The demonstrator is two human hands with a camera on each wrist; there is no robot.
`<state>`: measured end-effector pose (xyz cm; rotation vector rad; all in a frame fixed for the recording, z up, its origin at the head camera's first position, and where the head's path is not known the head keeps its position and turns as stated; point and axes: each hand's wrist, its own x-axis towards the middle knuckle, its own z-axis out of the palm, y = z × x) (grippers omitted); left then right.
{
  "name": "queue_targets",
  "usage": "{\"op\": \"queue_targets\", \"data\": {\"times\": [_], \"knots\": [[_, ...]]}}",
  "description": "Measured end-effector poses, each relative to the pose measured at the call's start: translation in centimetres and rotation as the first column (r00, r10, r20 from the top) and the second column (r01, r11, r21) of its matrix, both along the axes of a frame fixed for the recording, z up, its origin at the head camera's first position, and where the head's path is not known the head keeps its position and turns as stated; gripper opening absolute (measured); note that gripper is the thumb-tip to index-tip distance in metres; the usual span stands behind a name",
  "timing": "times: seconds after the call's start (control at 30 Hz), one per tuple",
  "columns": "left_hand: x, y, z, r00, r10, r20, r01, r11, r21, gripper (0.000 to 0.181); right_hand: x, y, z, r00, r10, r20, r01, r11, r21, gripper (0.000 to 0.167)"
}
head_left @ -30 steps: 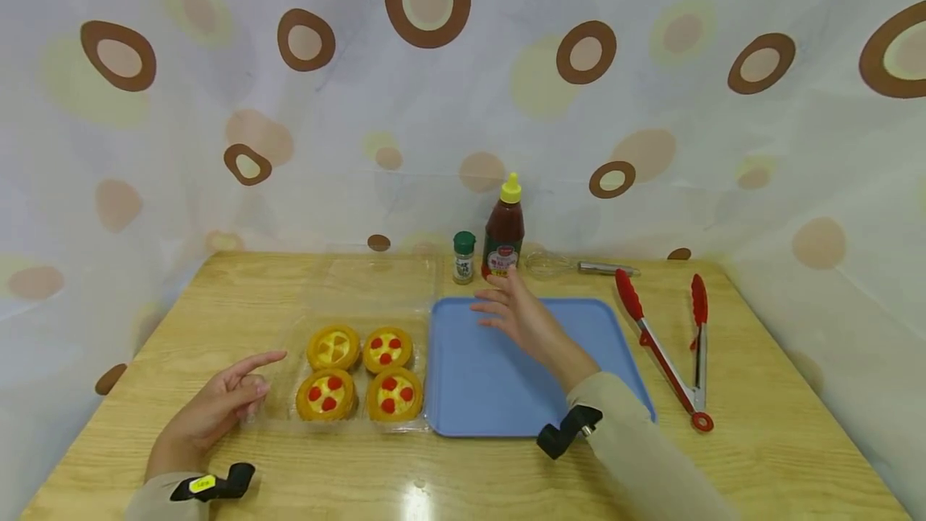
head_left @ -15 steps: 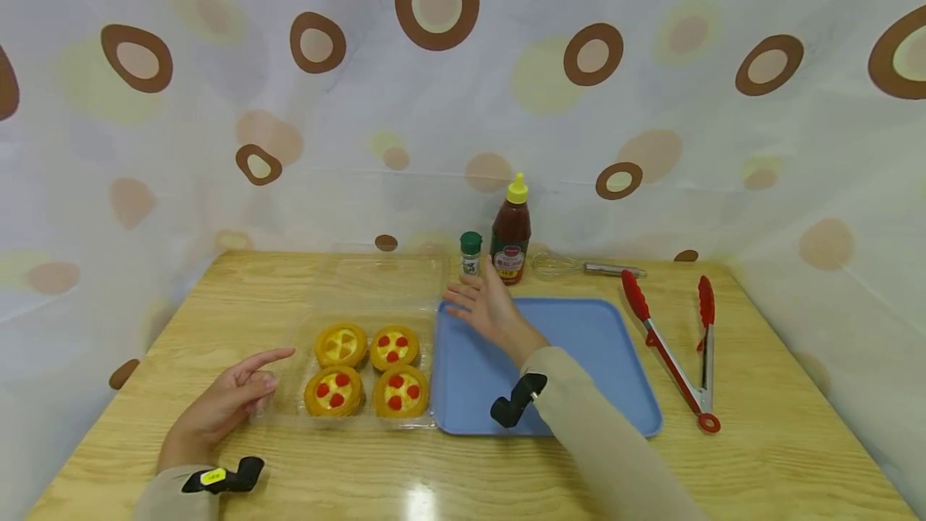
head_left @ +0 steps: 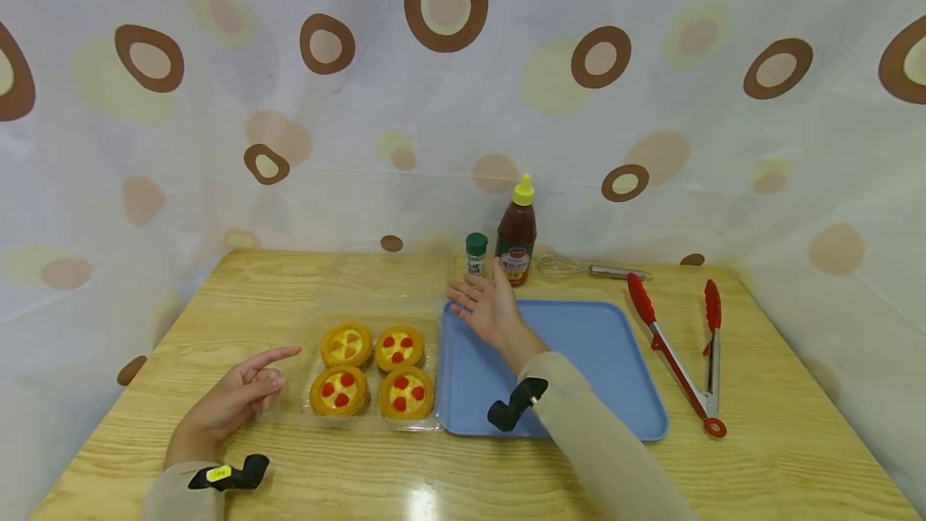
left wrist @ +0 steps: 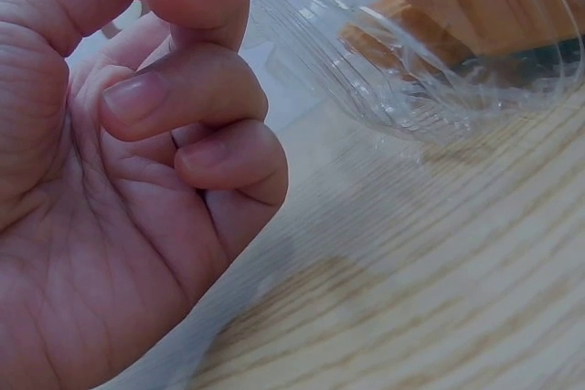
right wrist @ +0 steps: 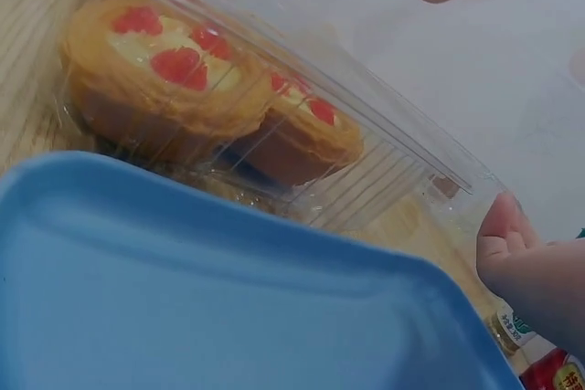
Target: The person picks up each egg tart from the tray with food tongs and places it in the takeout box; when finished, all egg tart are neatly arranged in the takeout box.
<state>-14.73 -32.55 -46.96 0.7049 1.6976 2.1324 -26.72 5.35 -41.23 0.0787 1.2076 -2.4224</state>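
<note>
A clear plastic food box (head_left: pixel 289 400) lies opened flat on the table, with its lid (head_left: pixel 394 276) folded back. Several small tarts (head_left: pixel 346 344) sit inside the tray half, most topped with red pieces and one with tan wedges. At the box's left edge, my left hand (head_left: pixel 235 396) holds the rim, index finger straight along it and the other fingers curled, as the left wrist view shows. My right hand (head_left: pixel 492 312) reaches over a blue tray (head_left: pixel 579 360) to the lid's right edge, fingers spread and fairly straight. Whether its fingertips touch the lid is hard to tell.
Behind the right hand stand a green-capped seasoning jar (head_left: pixel 475 252) and a red sauce bottle (head_left: pixel 517 235). A whisk (head_left: pixel 615 272) lies at the back of the table. Red-tipped tongs (head_left: pixel 683 372) rest spread at the right. A patterned cloth hangs behind.
My right hand has moved left, from in front of the sauce bottle to the lid's right edge. The left hand stays at the box's left rim. The head view has shifted slightly.
</note>
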Motion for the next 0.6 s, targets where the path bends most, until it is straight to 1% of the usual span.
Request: {"op": "queue_targets", "data": {"times": [0.1,0.23,0.37,0.5,0.6], "knots": [[0.1,0.0,0.0,1.0,-0.002,0.003,0.002,1.0,0.004,0.051,0.2,0.0,0.1,1.0,-0.006,-0.004,0.006,1.0,0.0,0.082],[0.2,0.1,0.0,1.0,0.001,0.004,-0.002,1.0,0.004,0.051,0.2,0.1,0.4,0.999,-0.004,-0.043,0.005,1.0,0.012,0.08],[0.2,0.1,0.0,1.0,0.004,-0.004,-0.004,1.0,0.002,0.051,0.3,0.0,0.8,0.991,-0.008,-0.13,0.01,1.0,0.012,0.074],[0.0,0.0,-0.1,1.0,0.0,-0.023,0.0,1.0,0.0,0.051,0.7,-0.2,1.6,0.972,-0.027,-0.232,0.028,1.0,-0.002,0.069],[-0.1,0.0,-0.1,1.0,-0.001,-0.03,0.001,1.0,-0.002,0.052,1.1,-0.2,2.2,0.959,-0.028,-0.281,0.027,1.0,-0.006,0.07]]}}
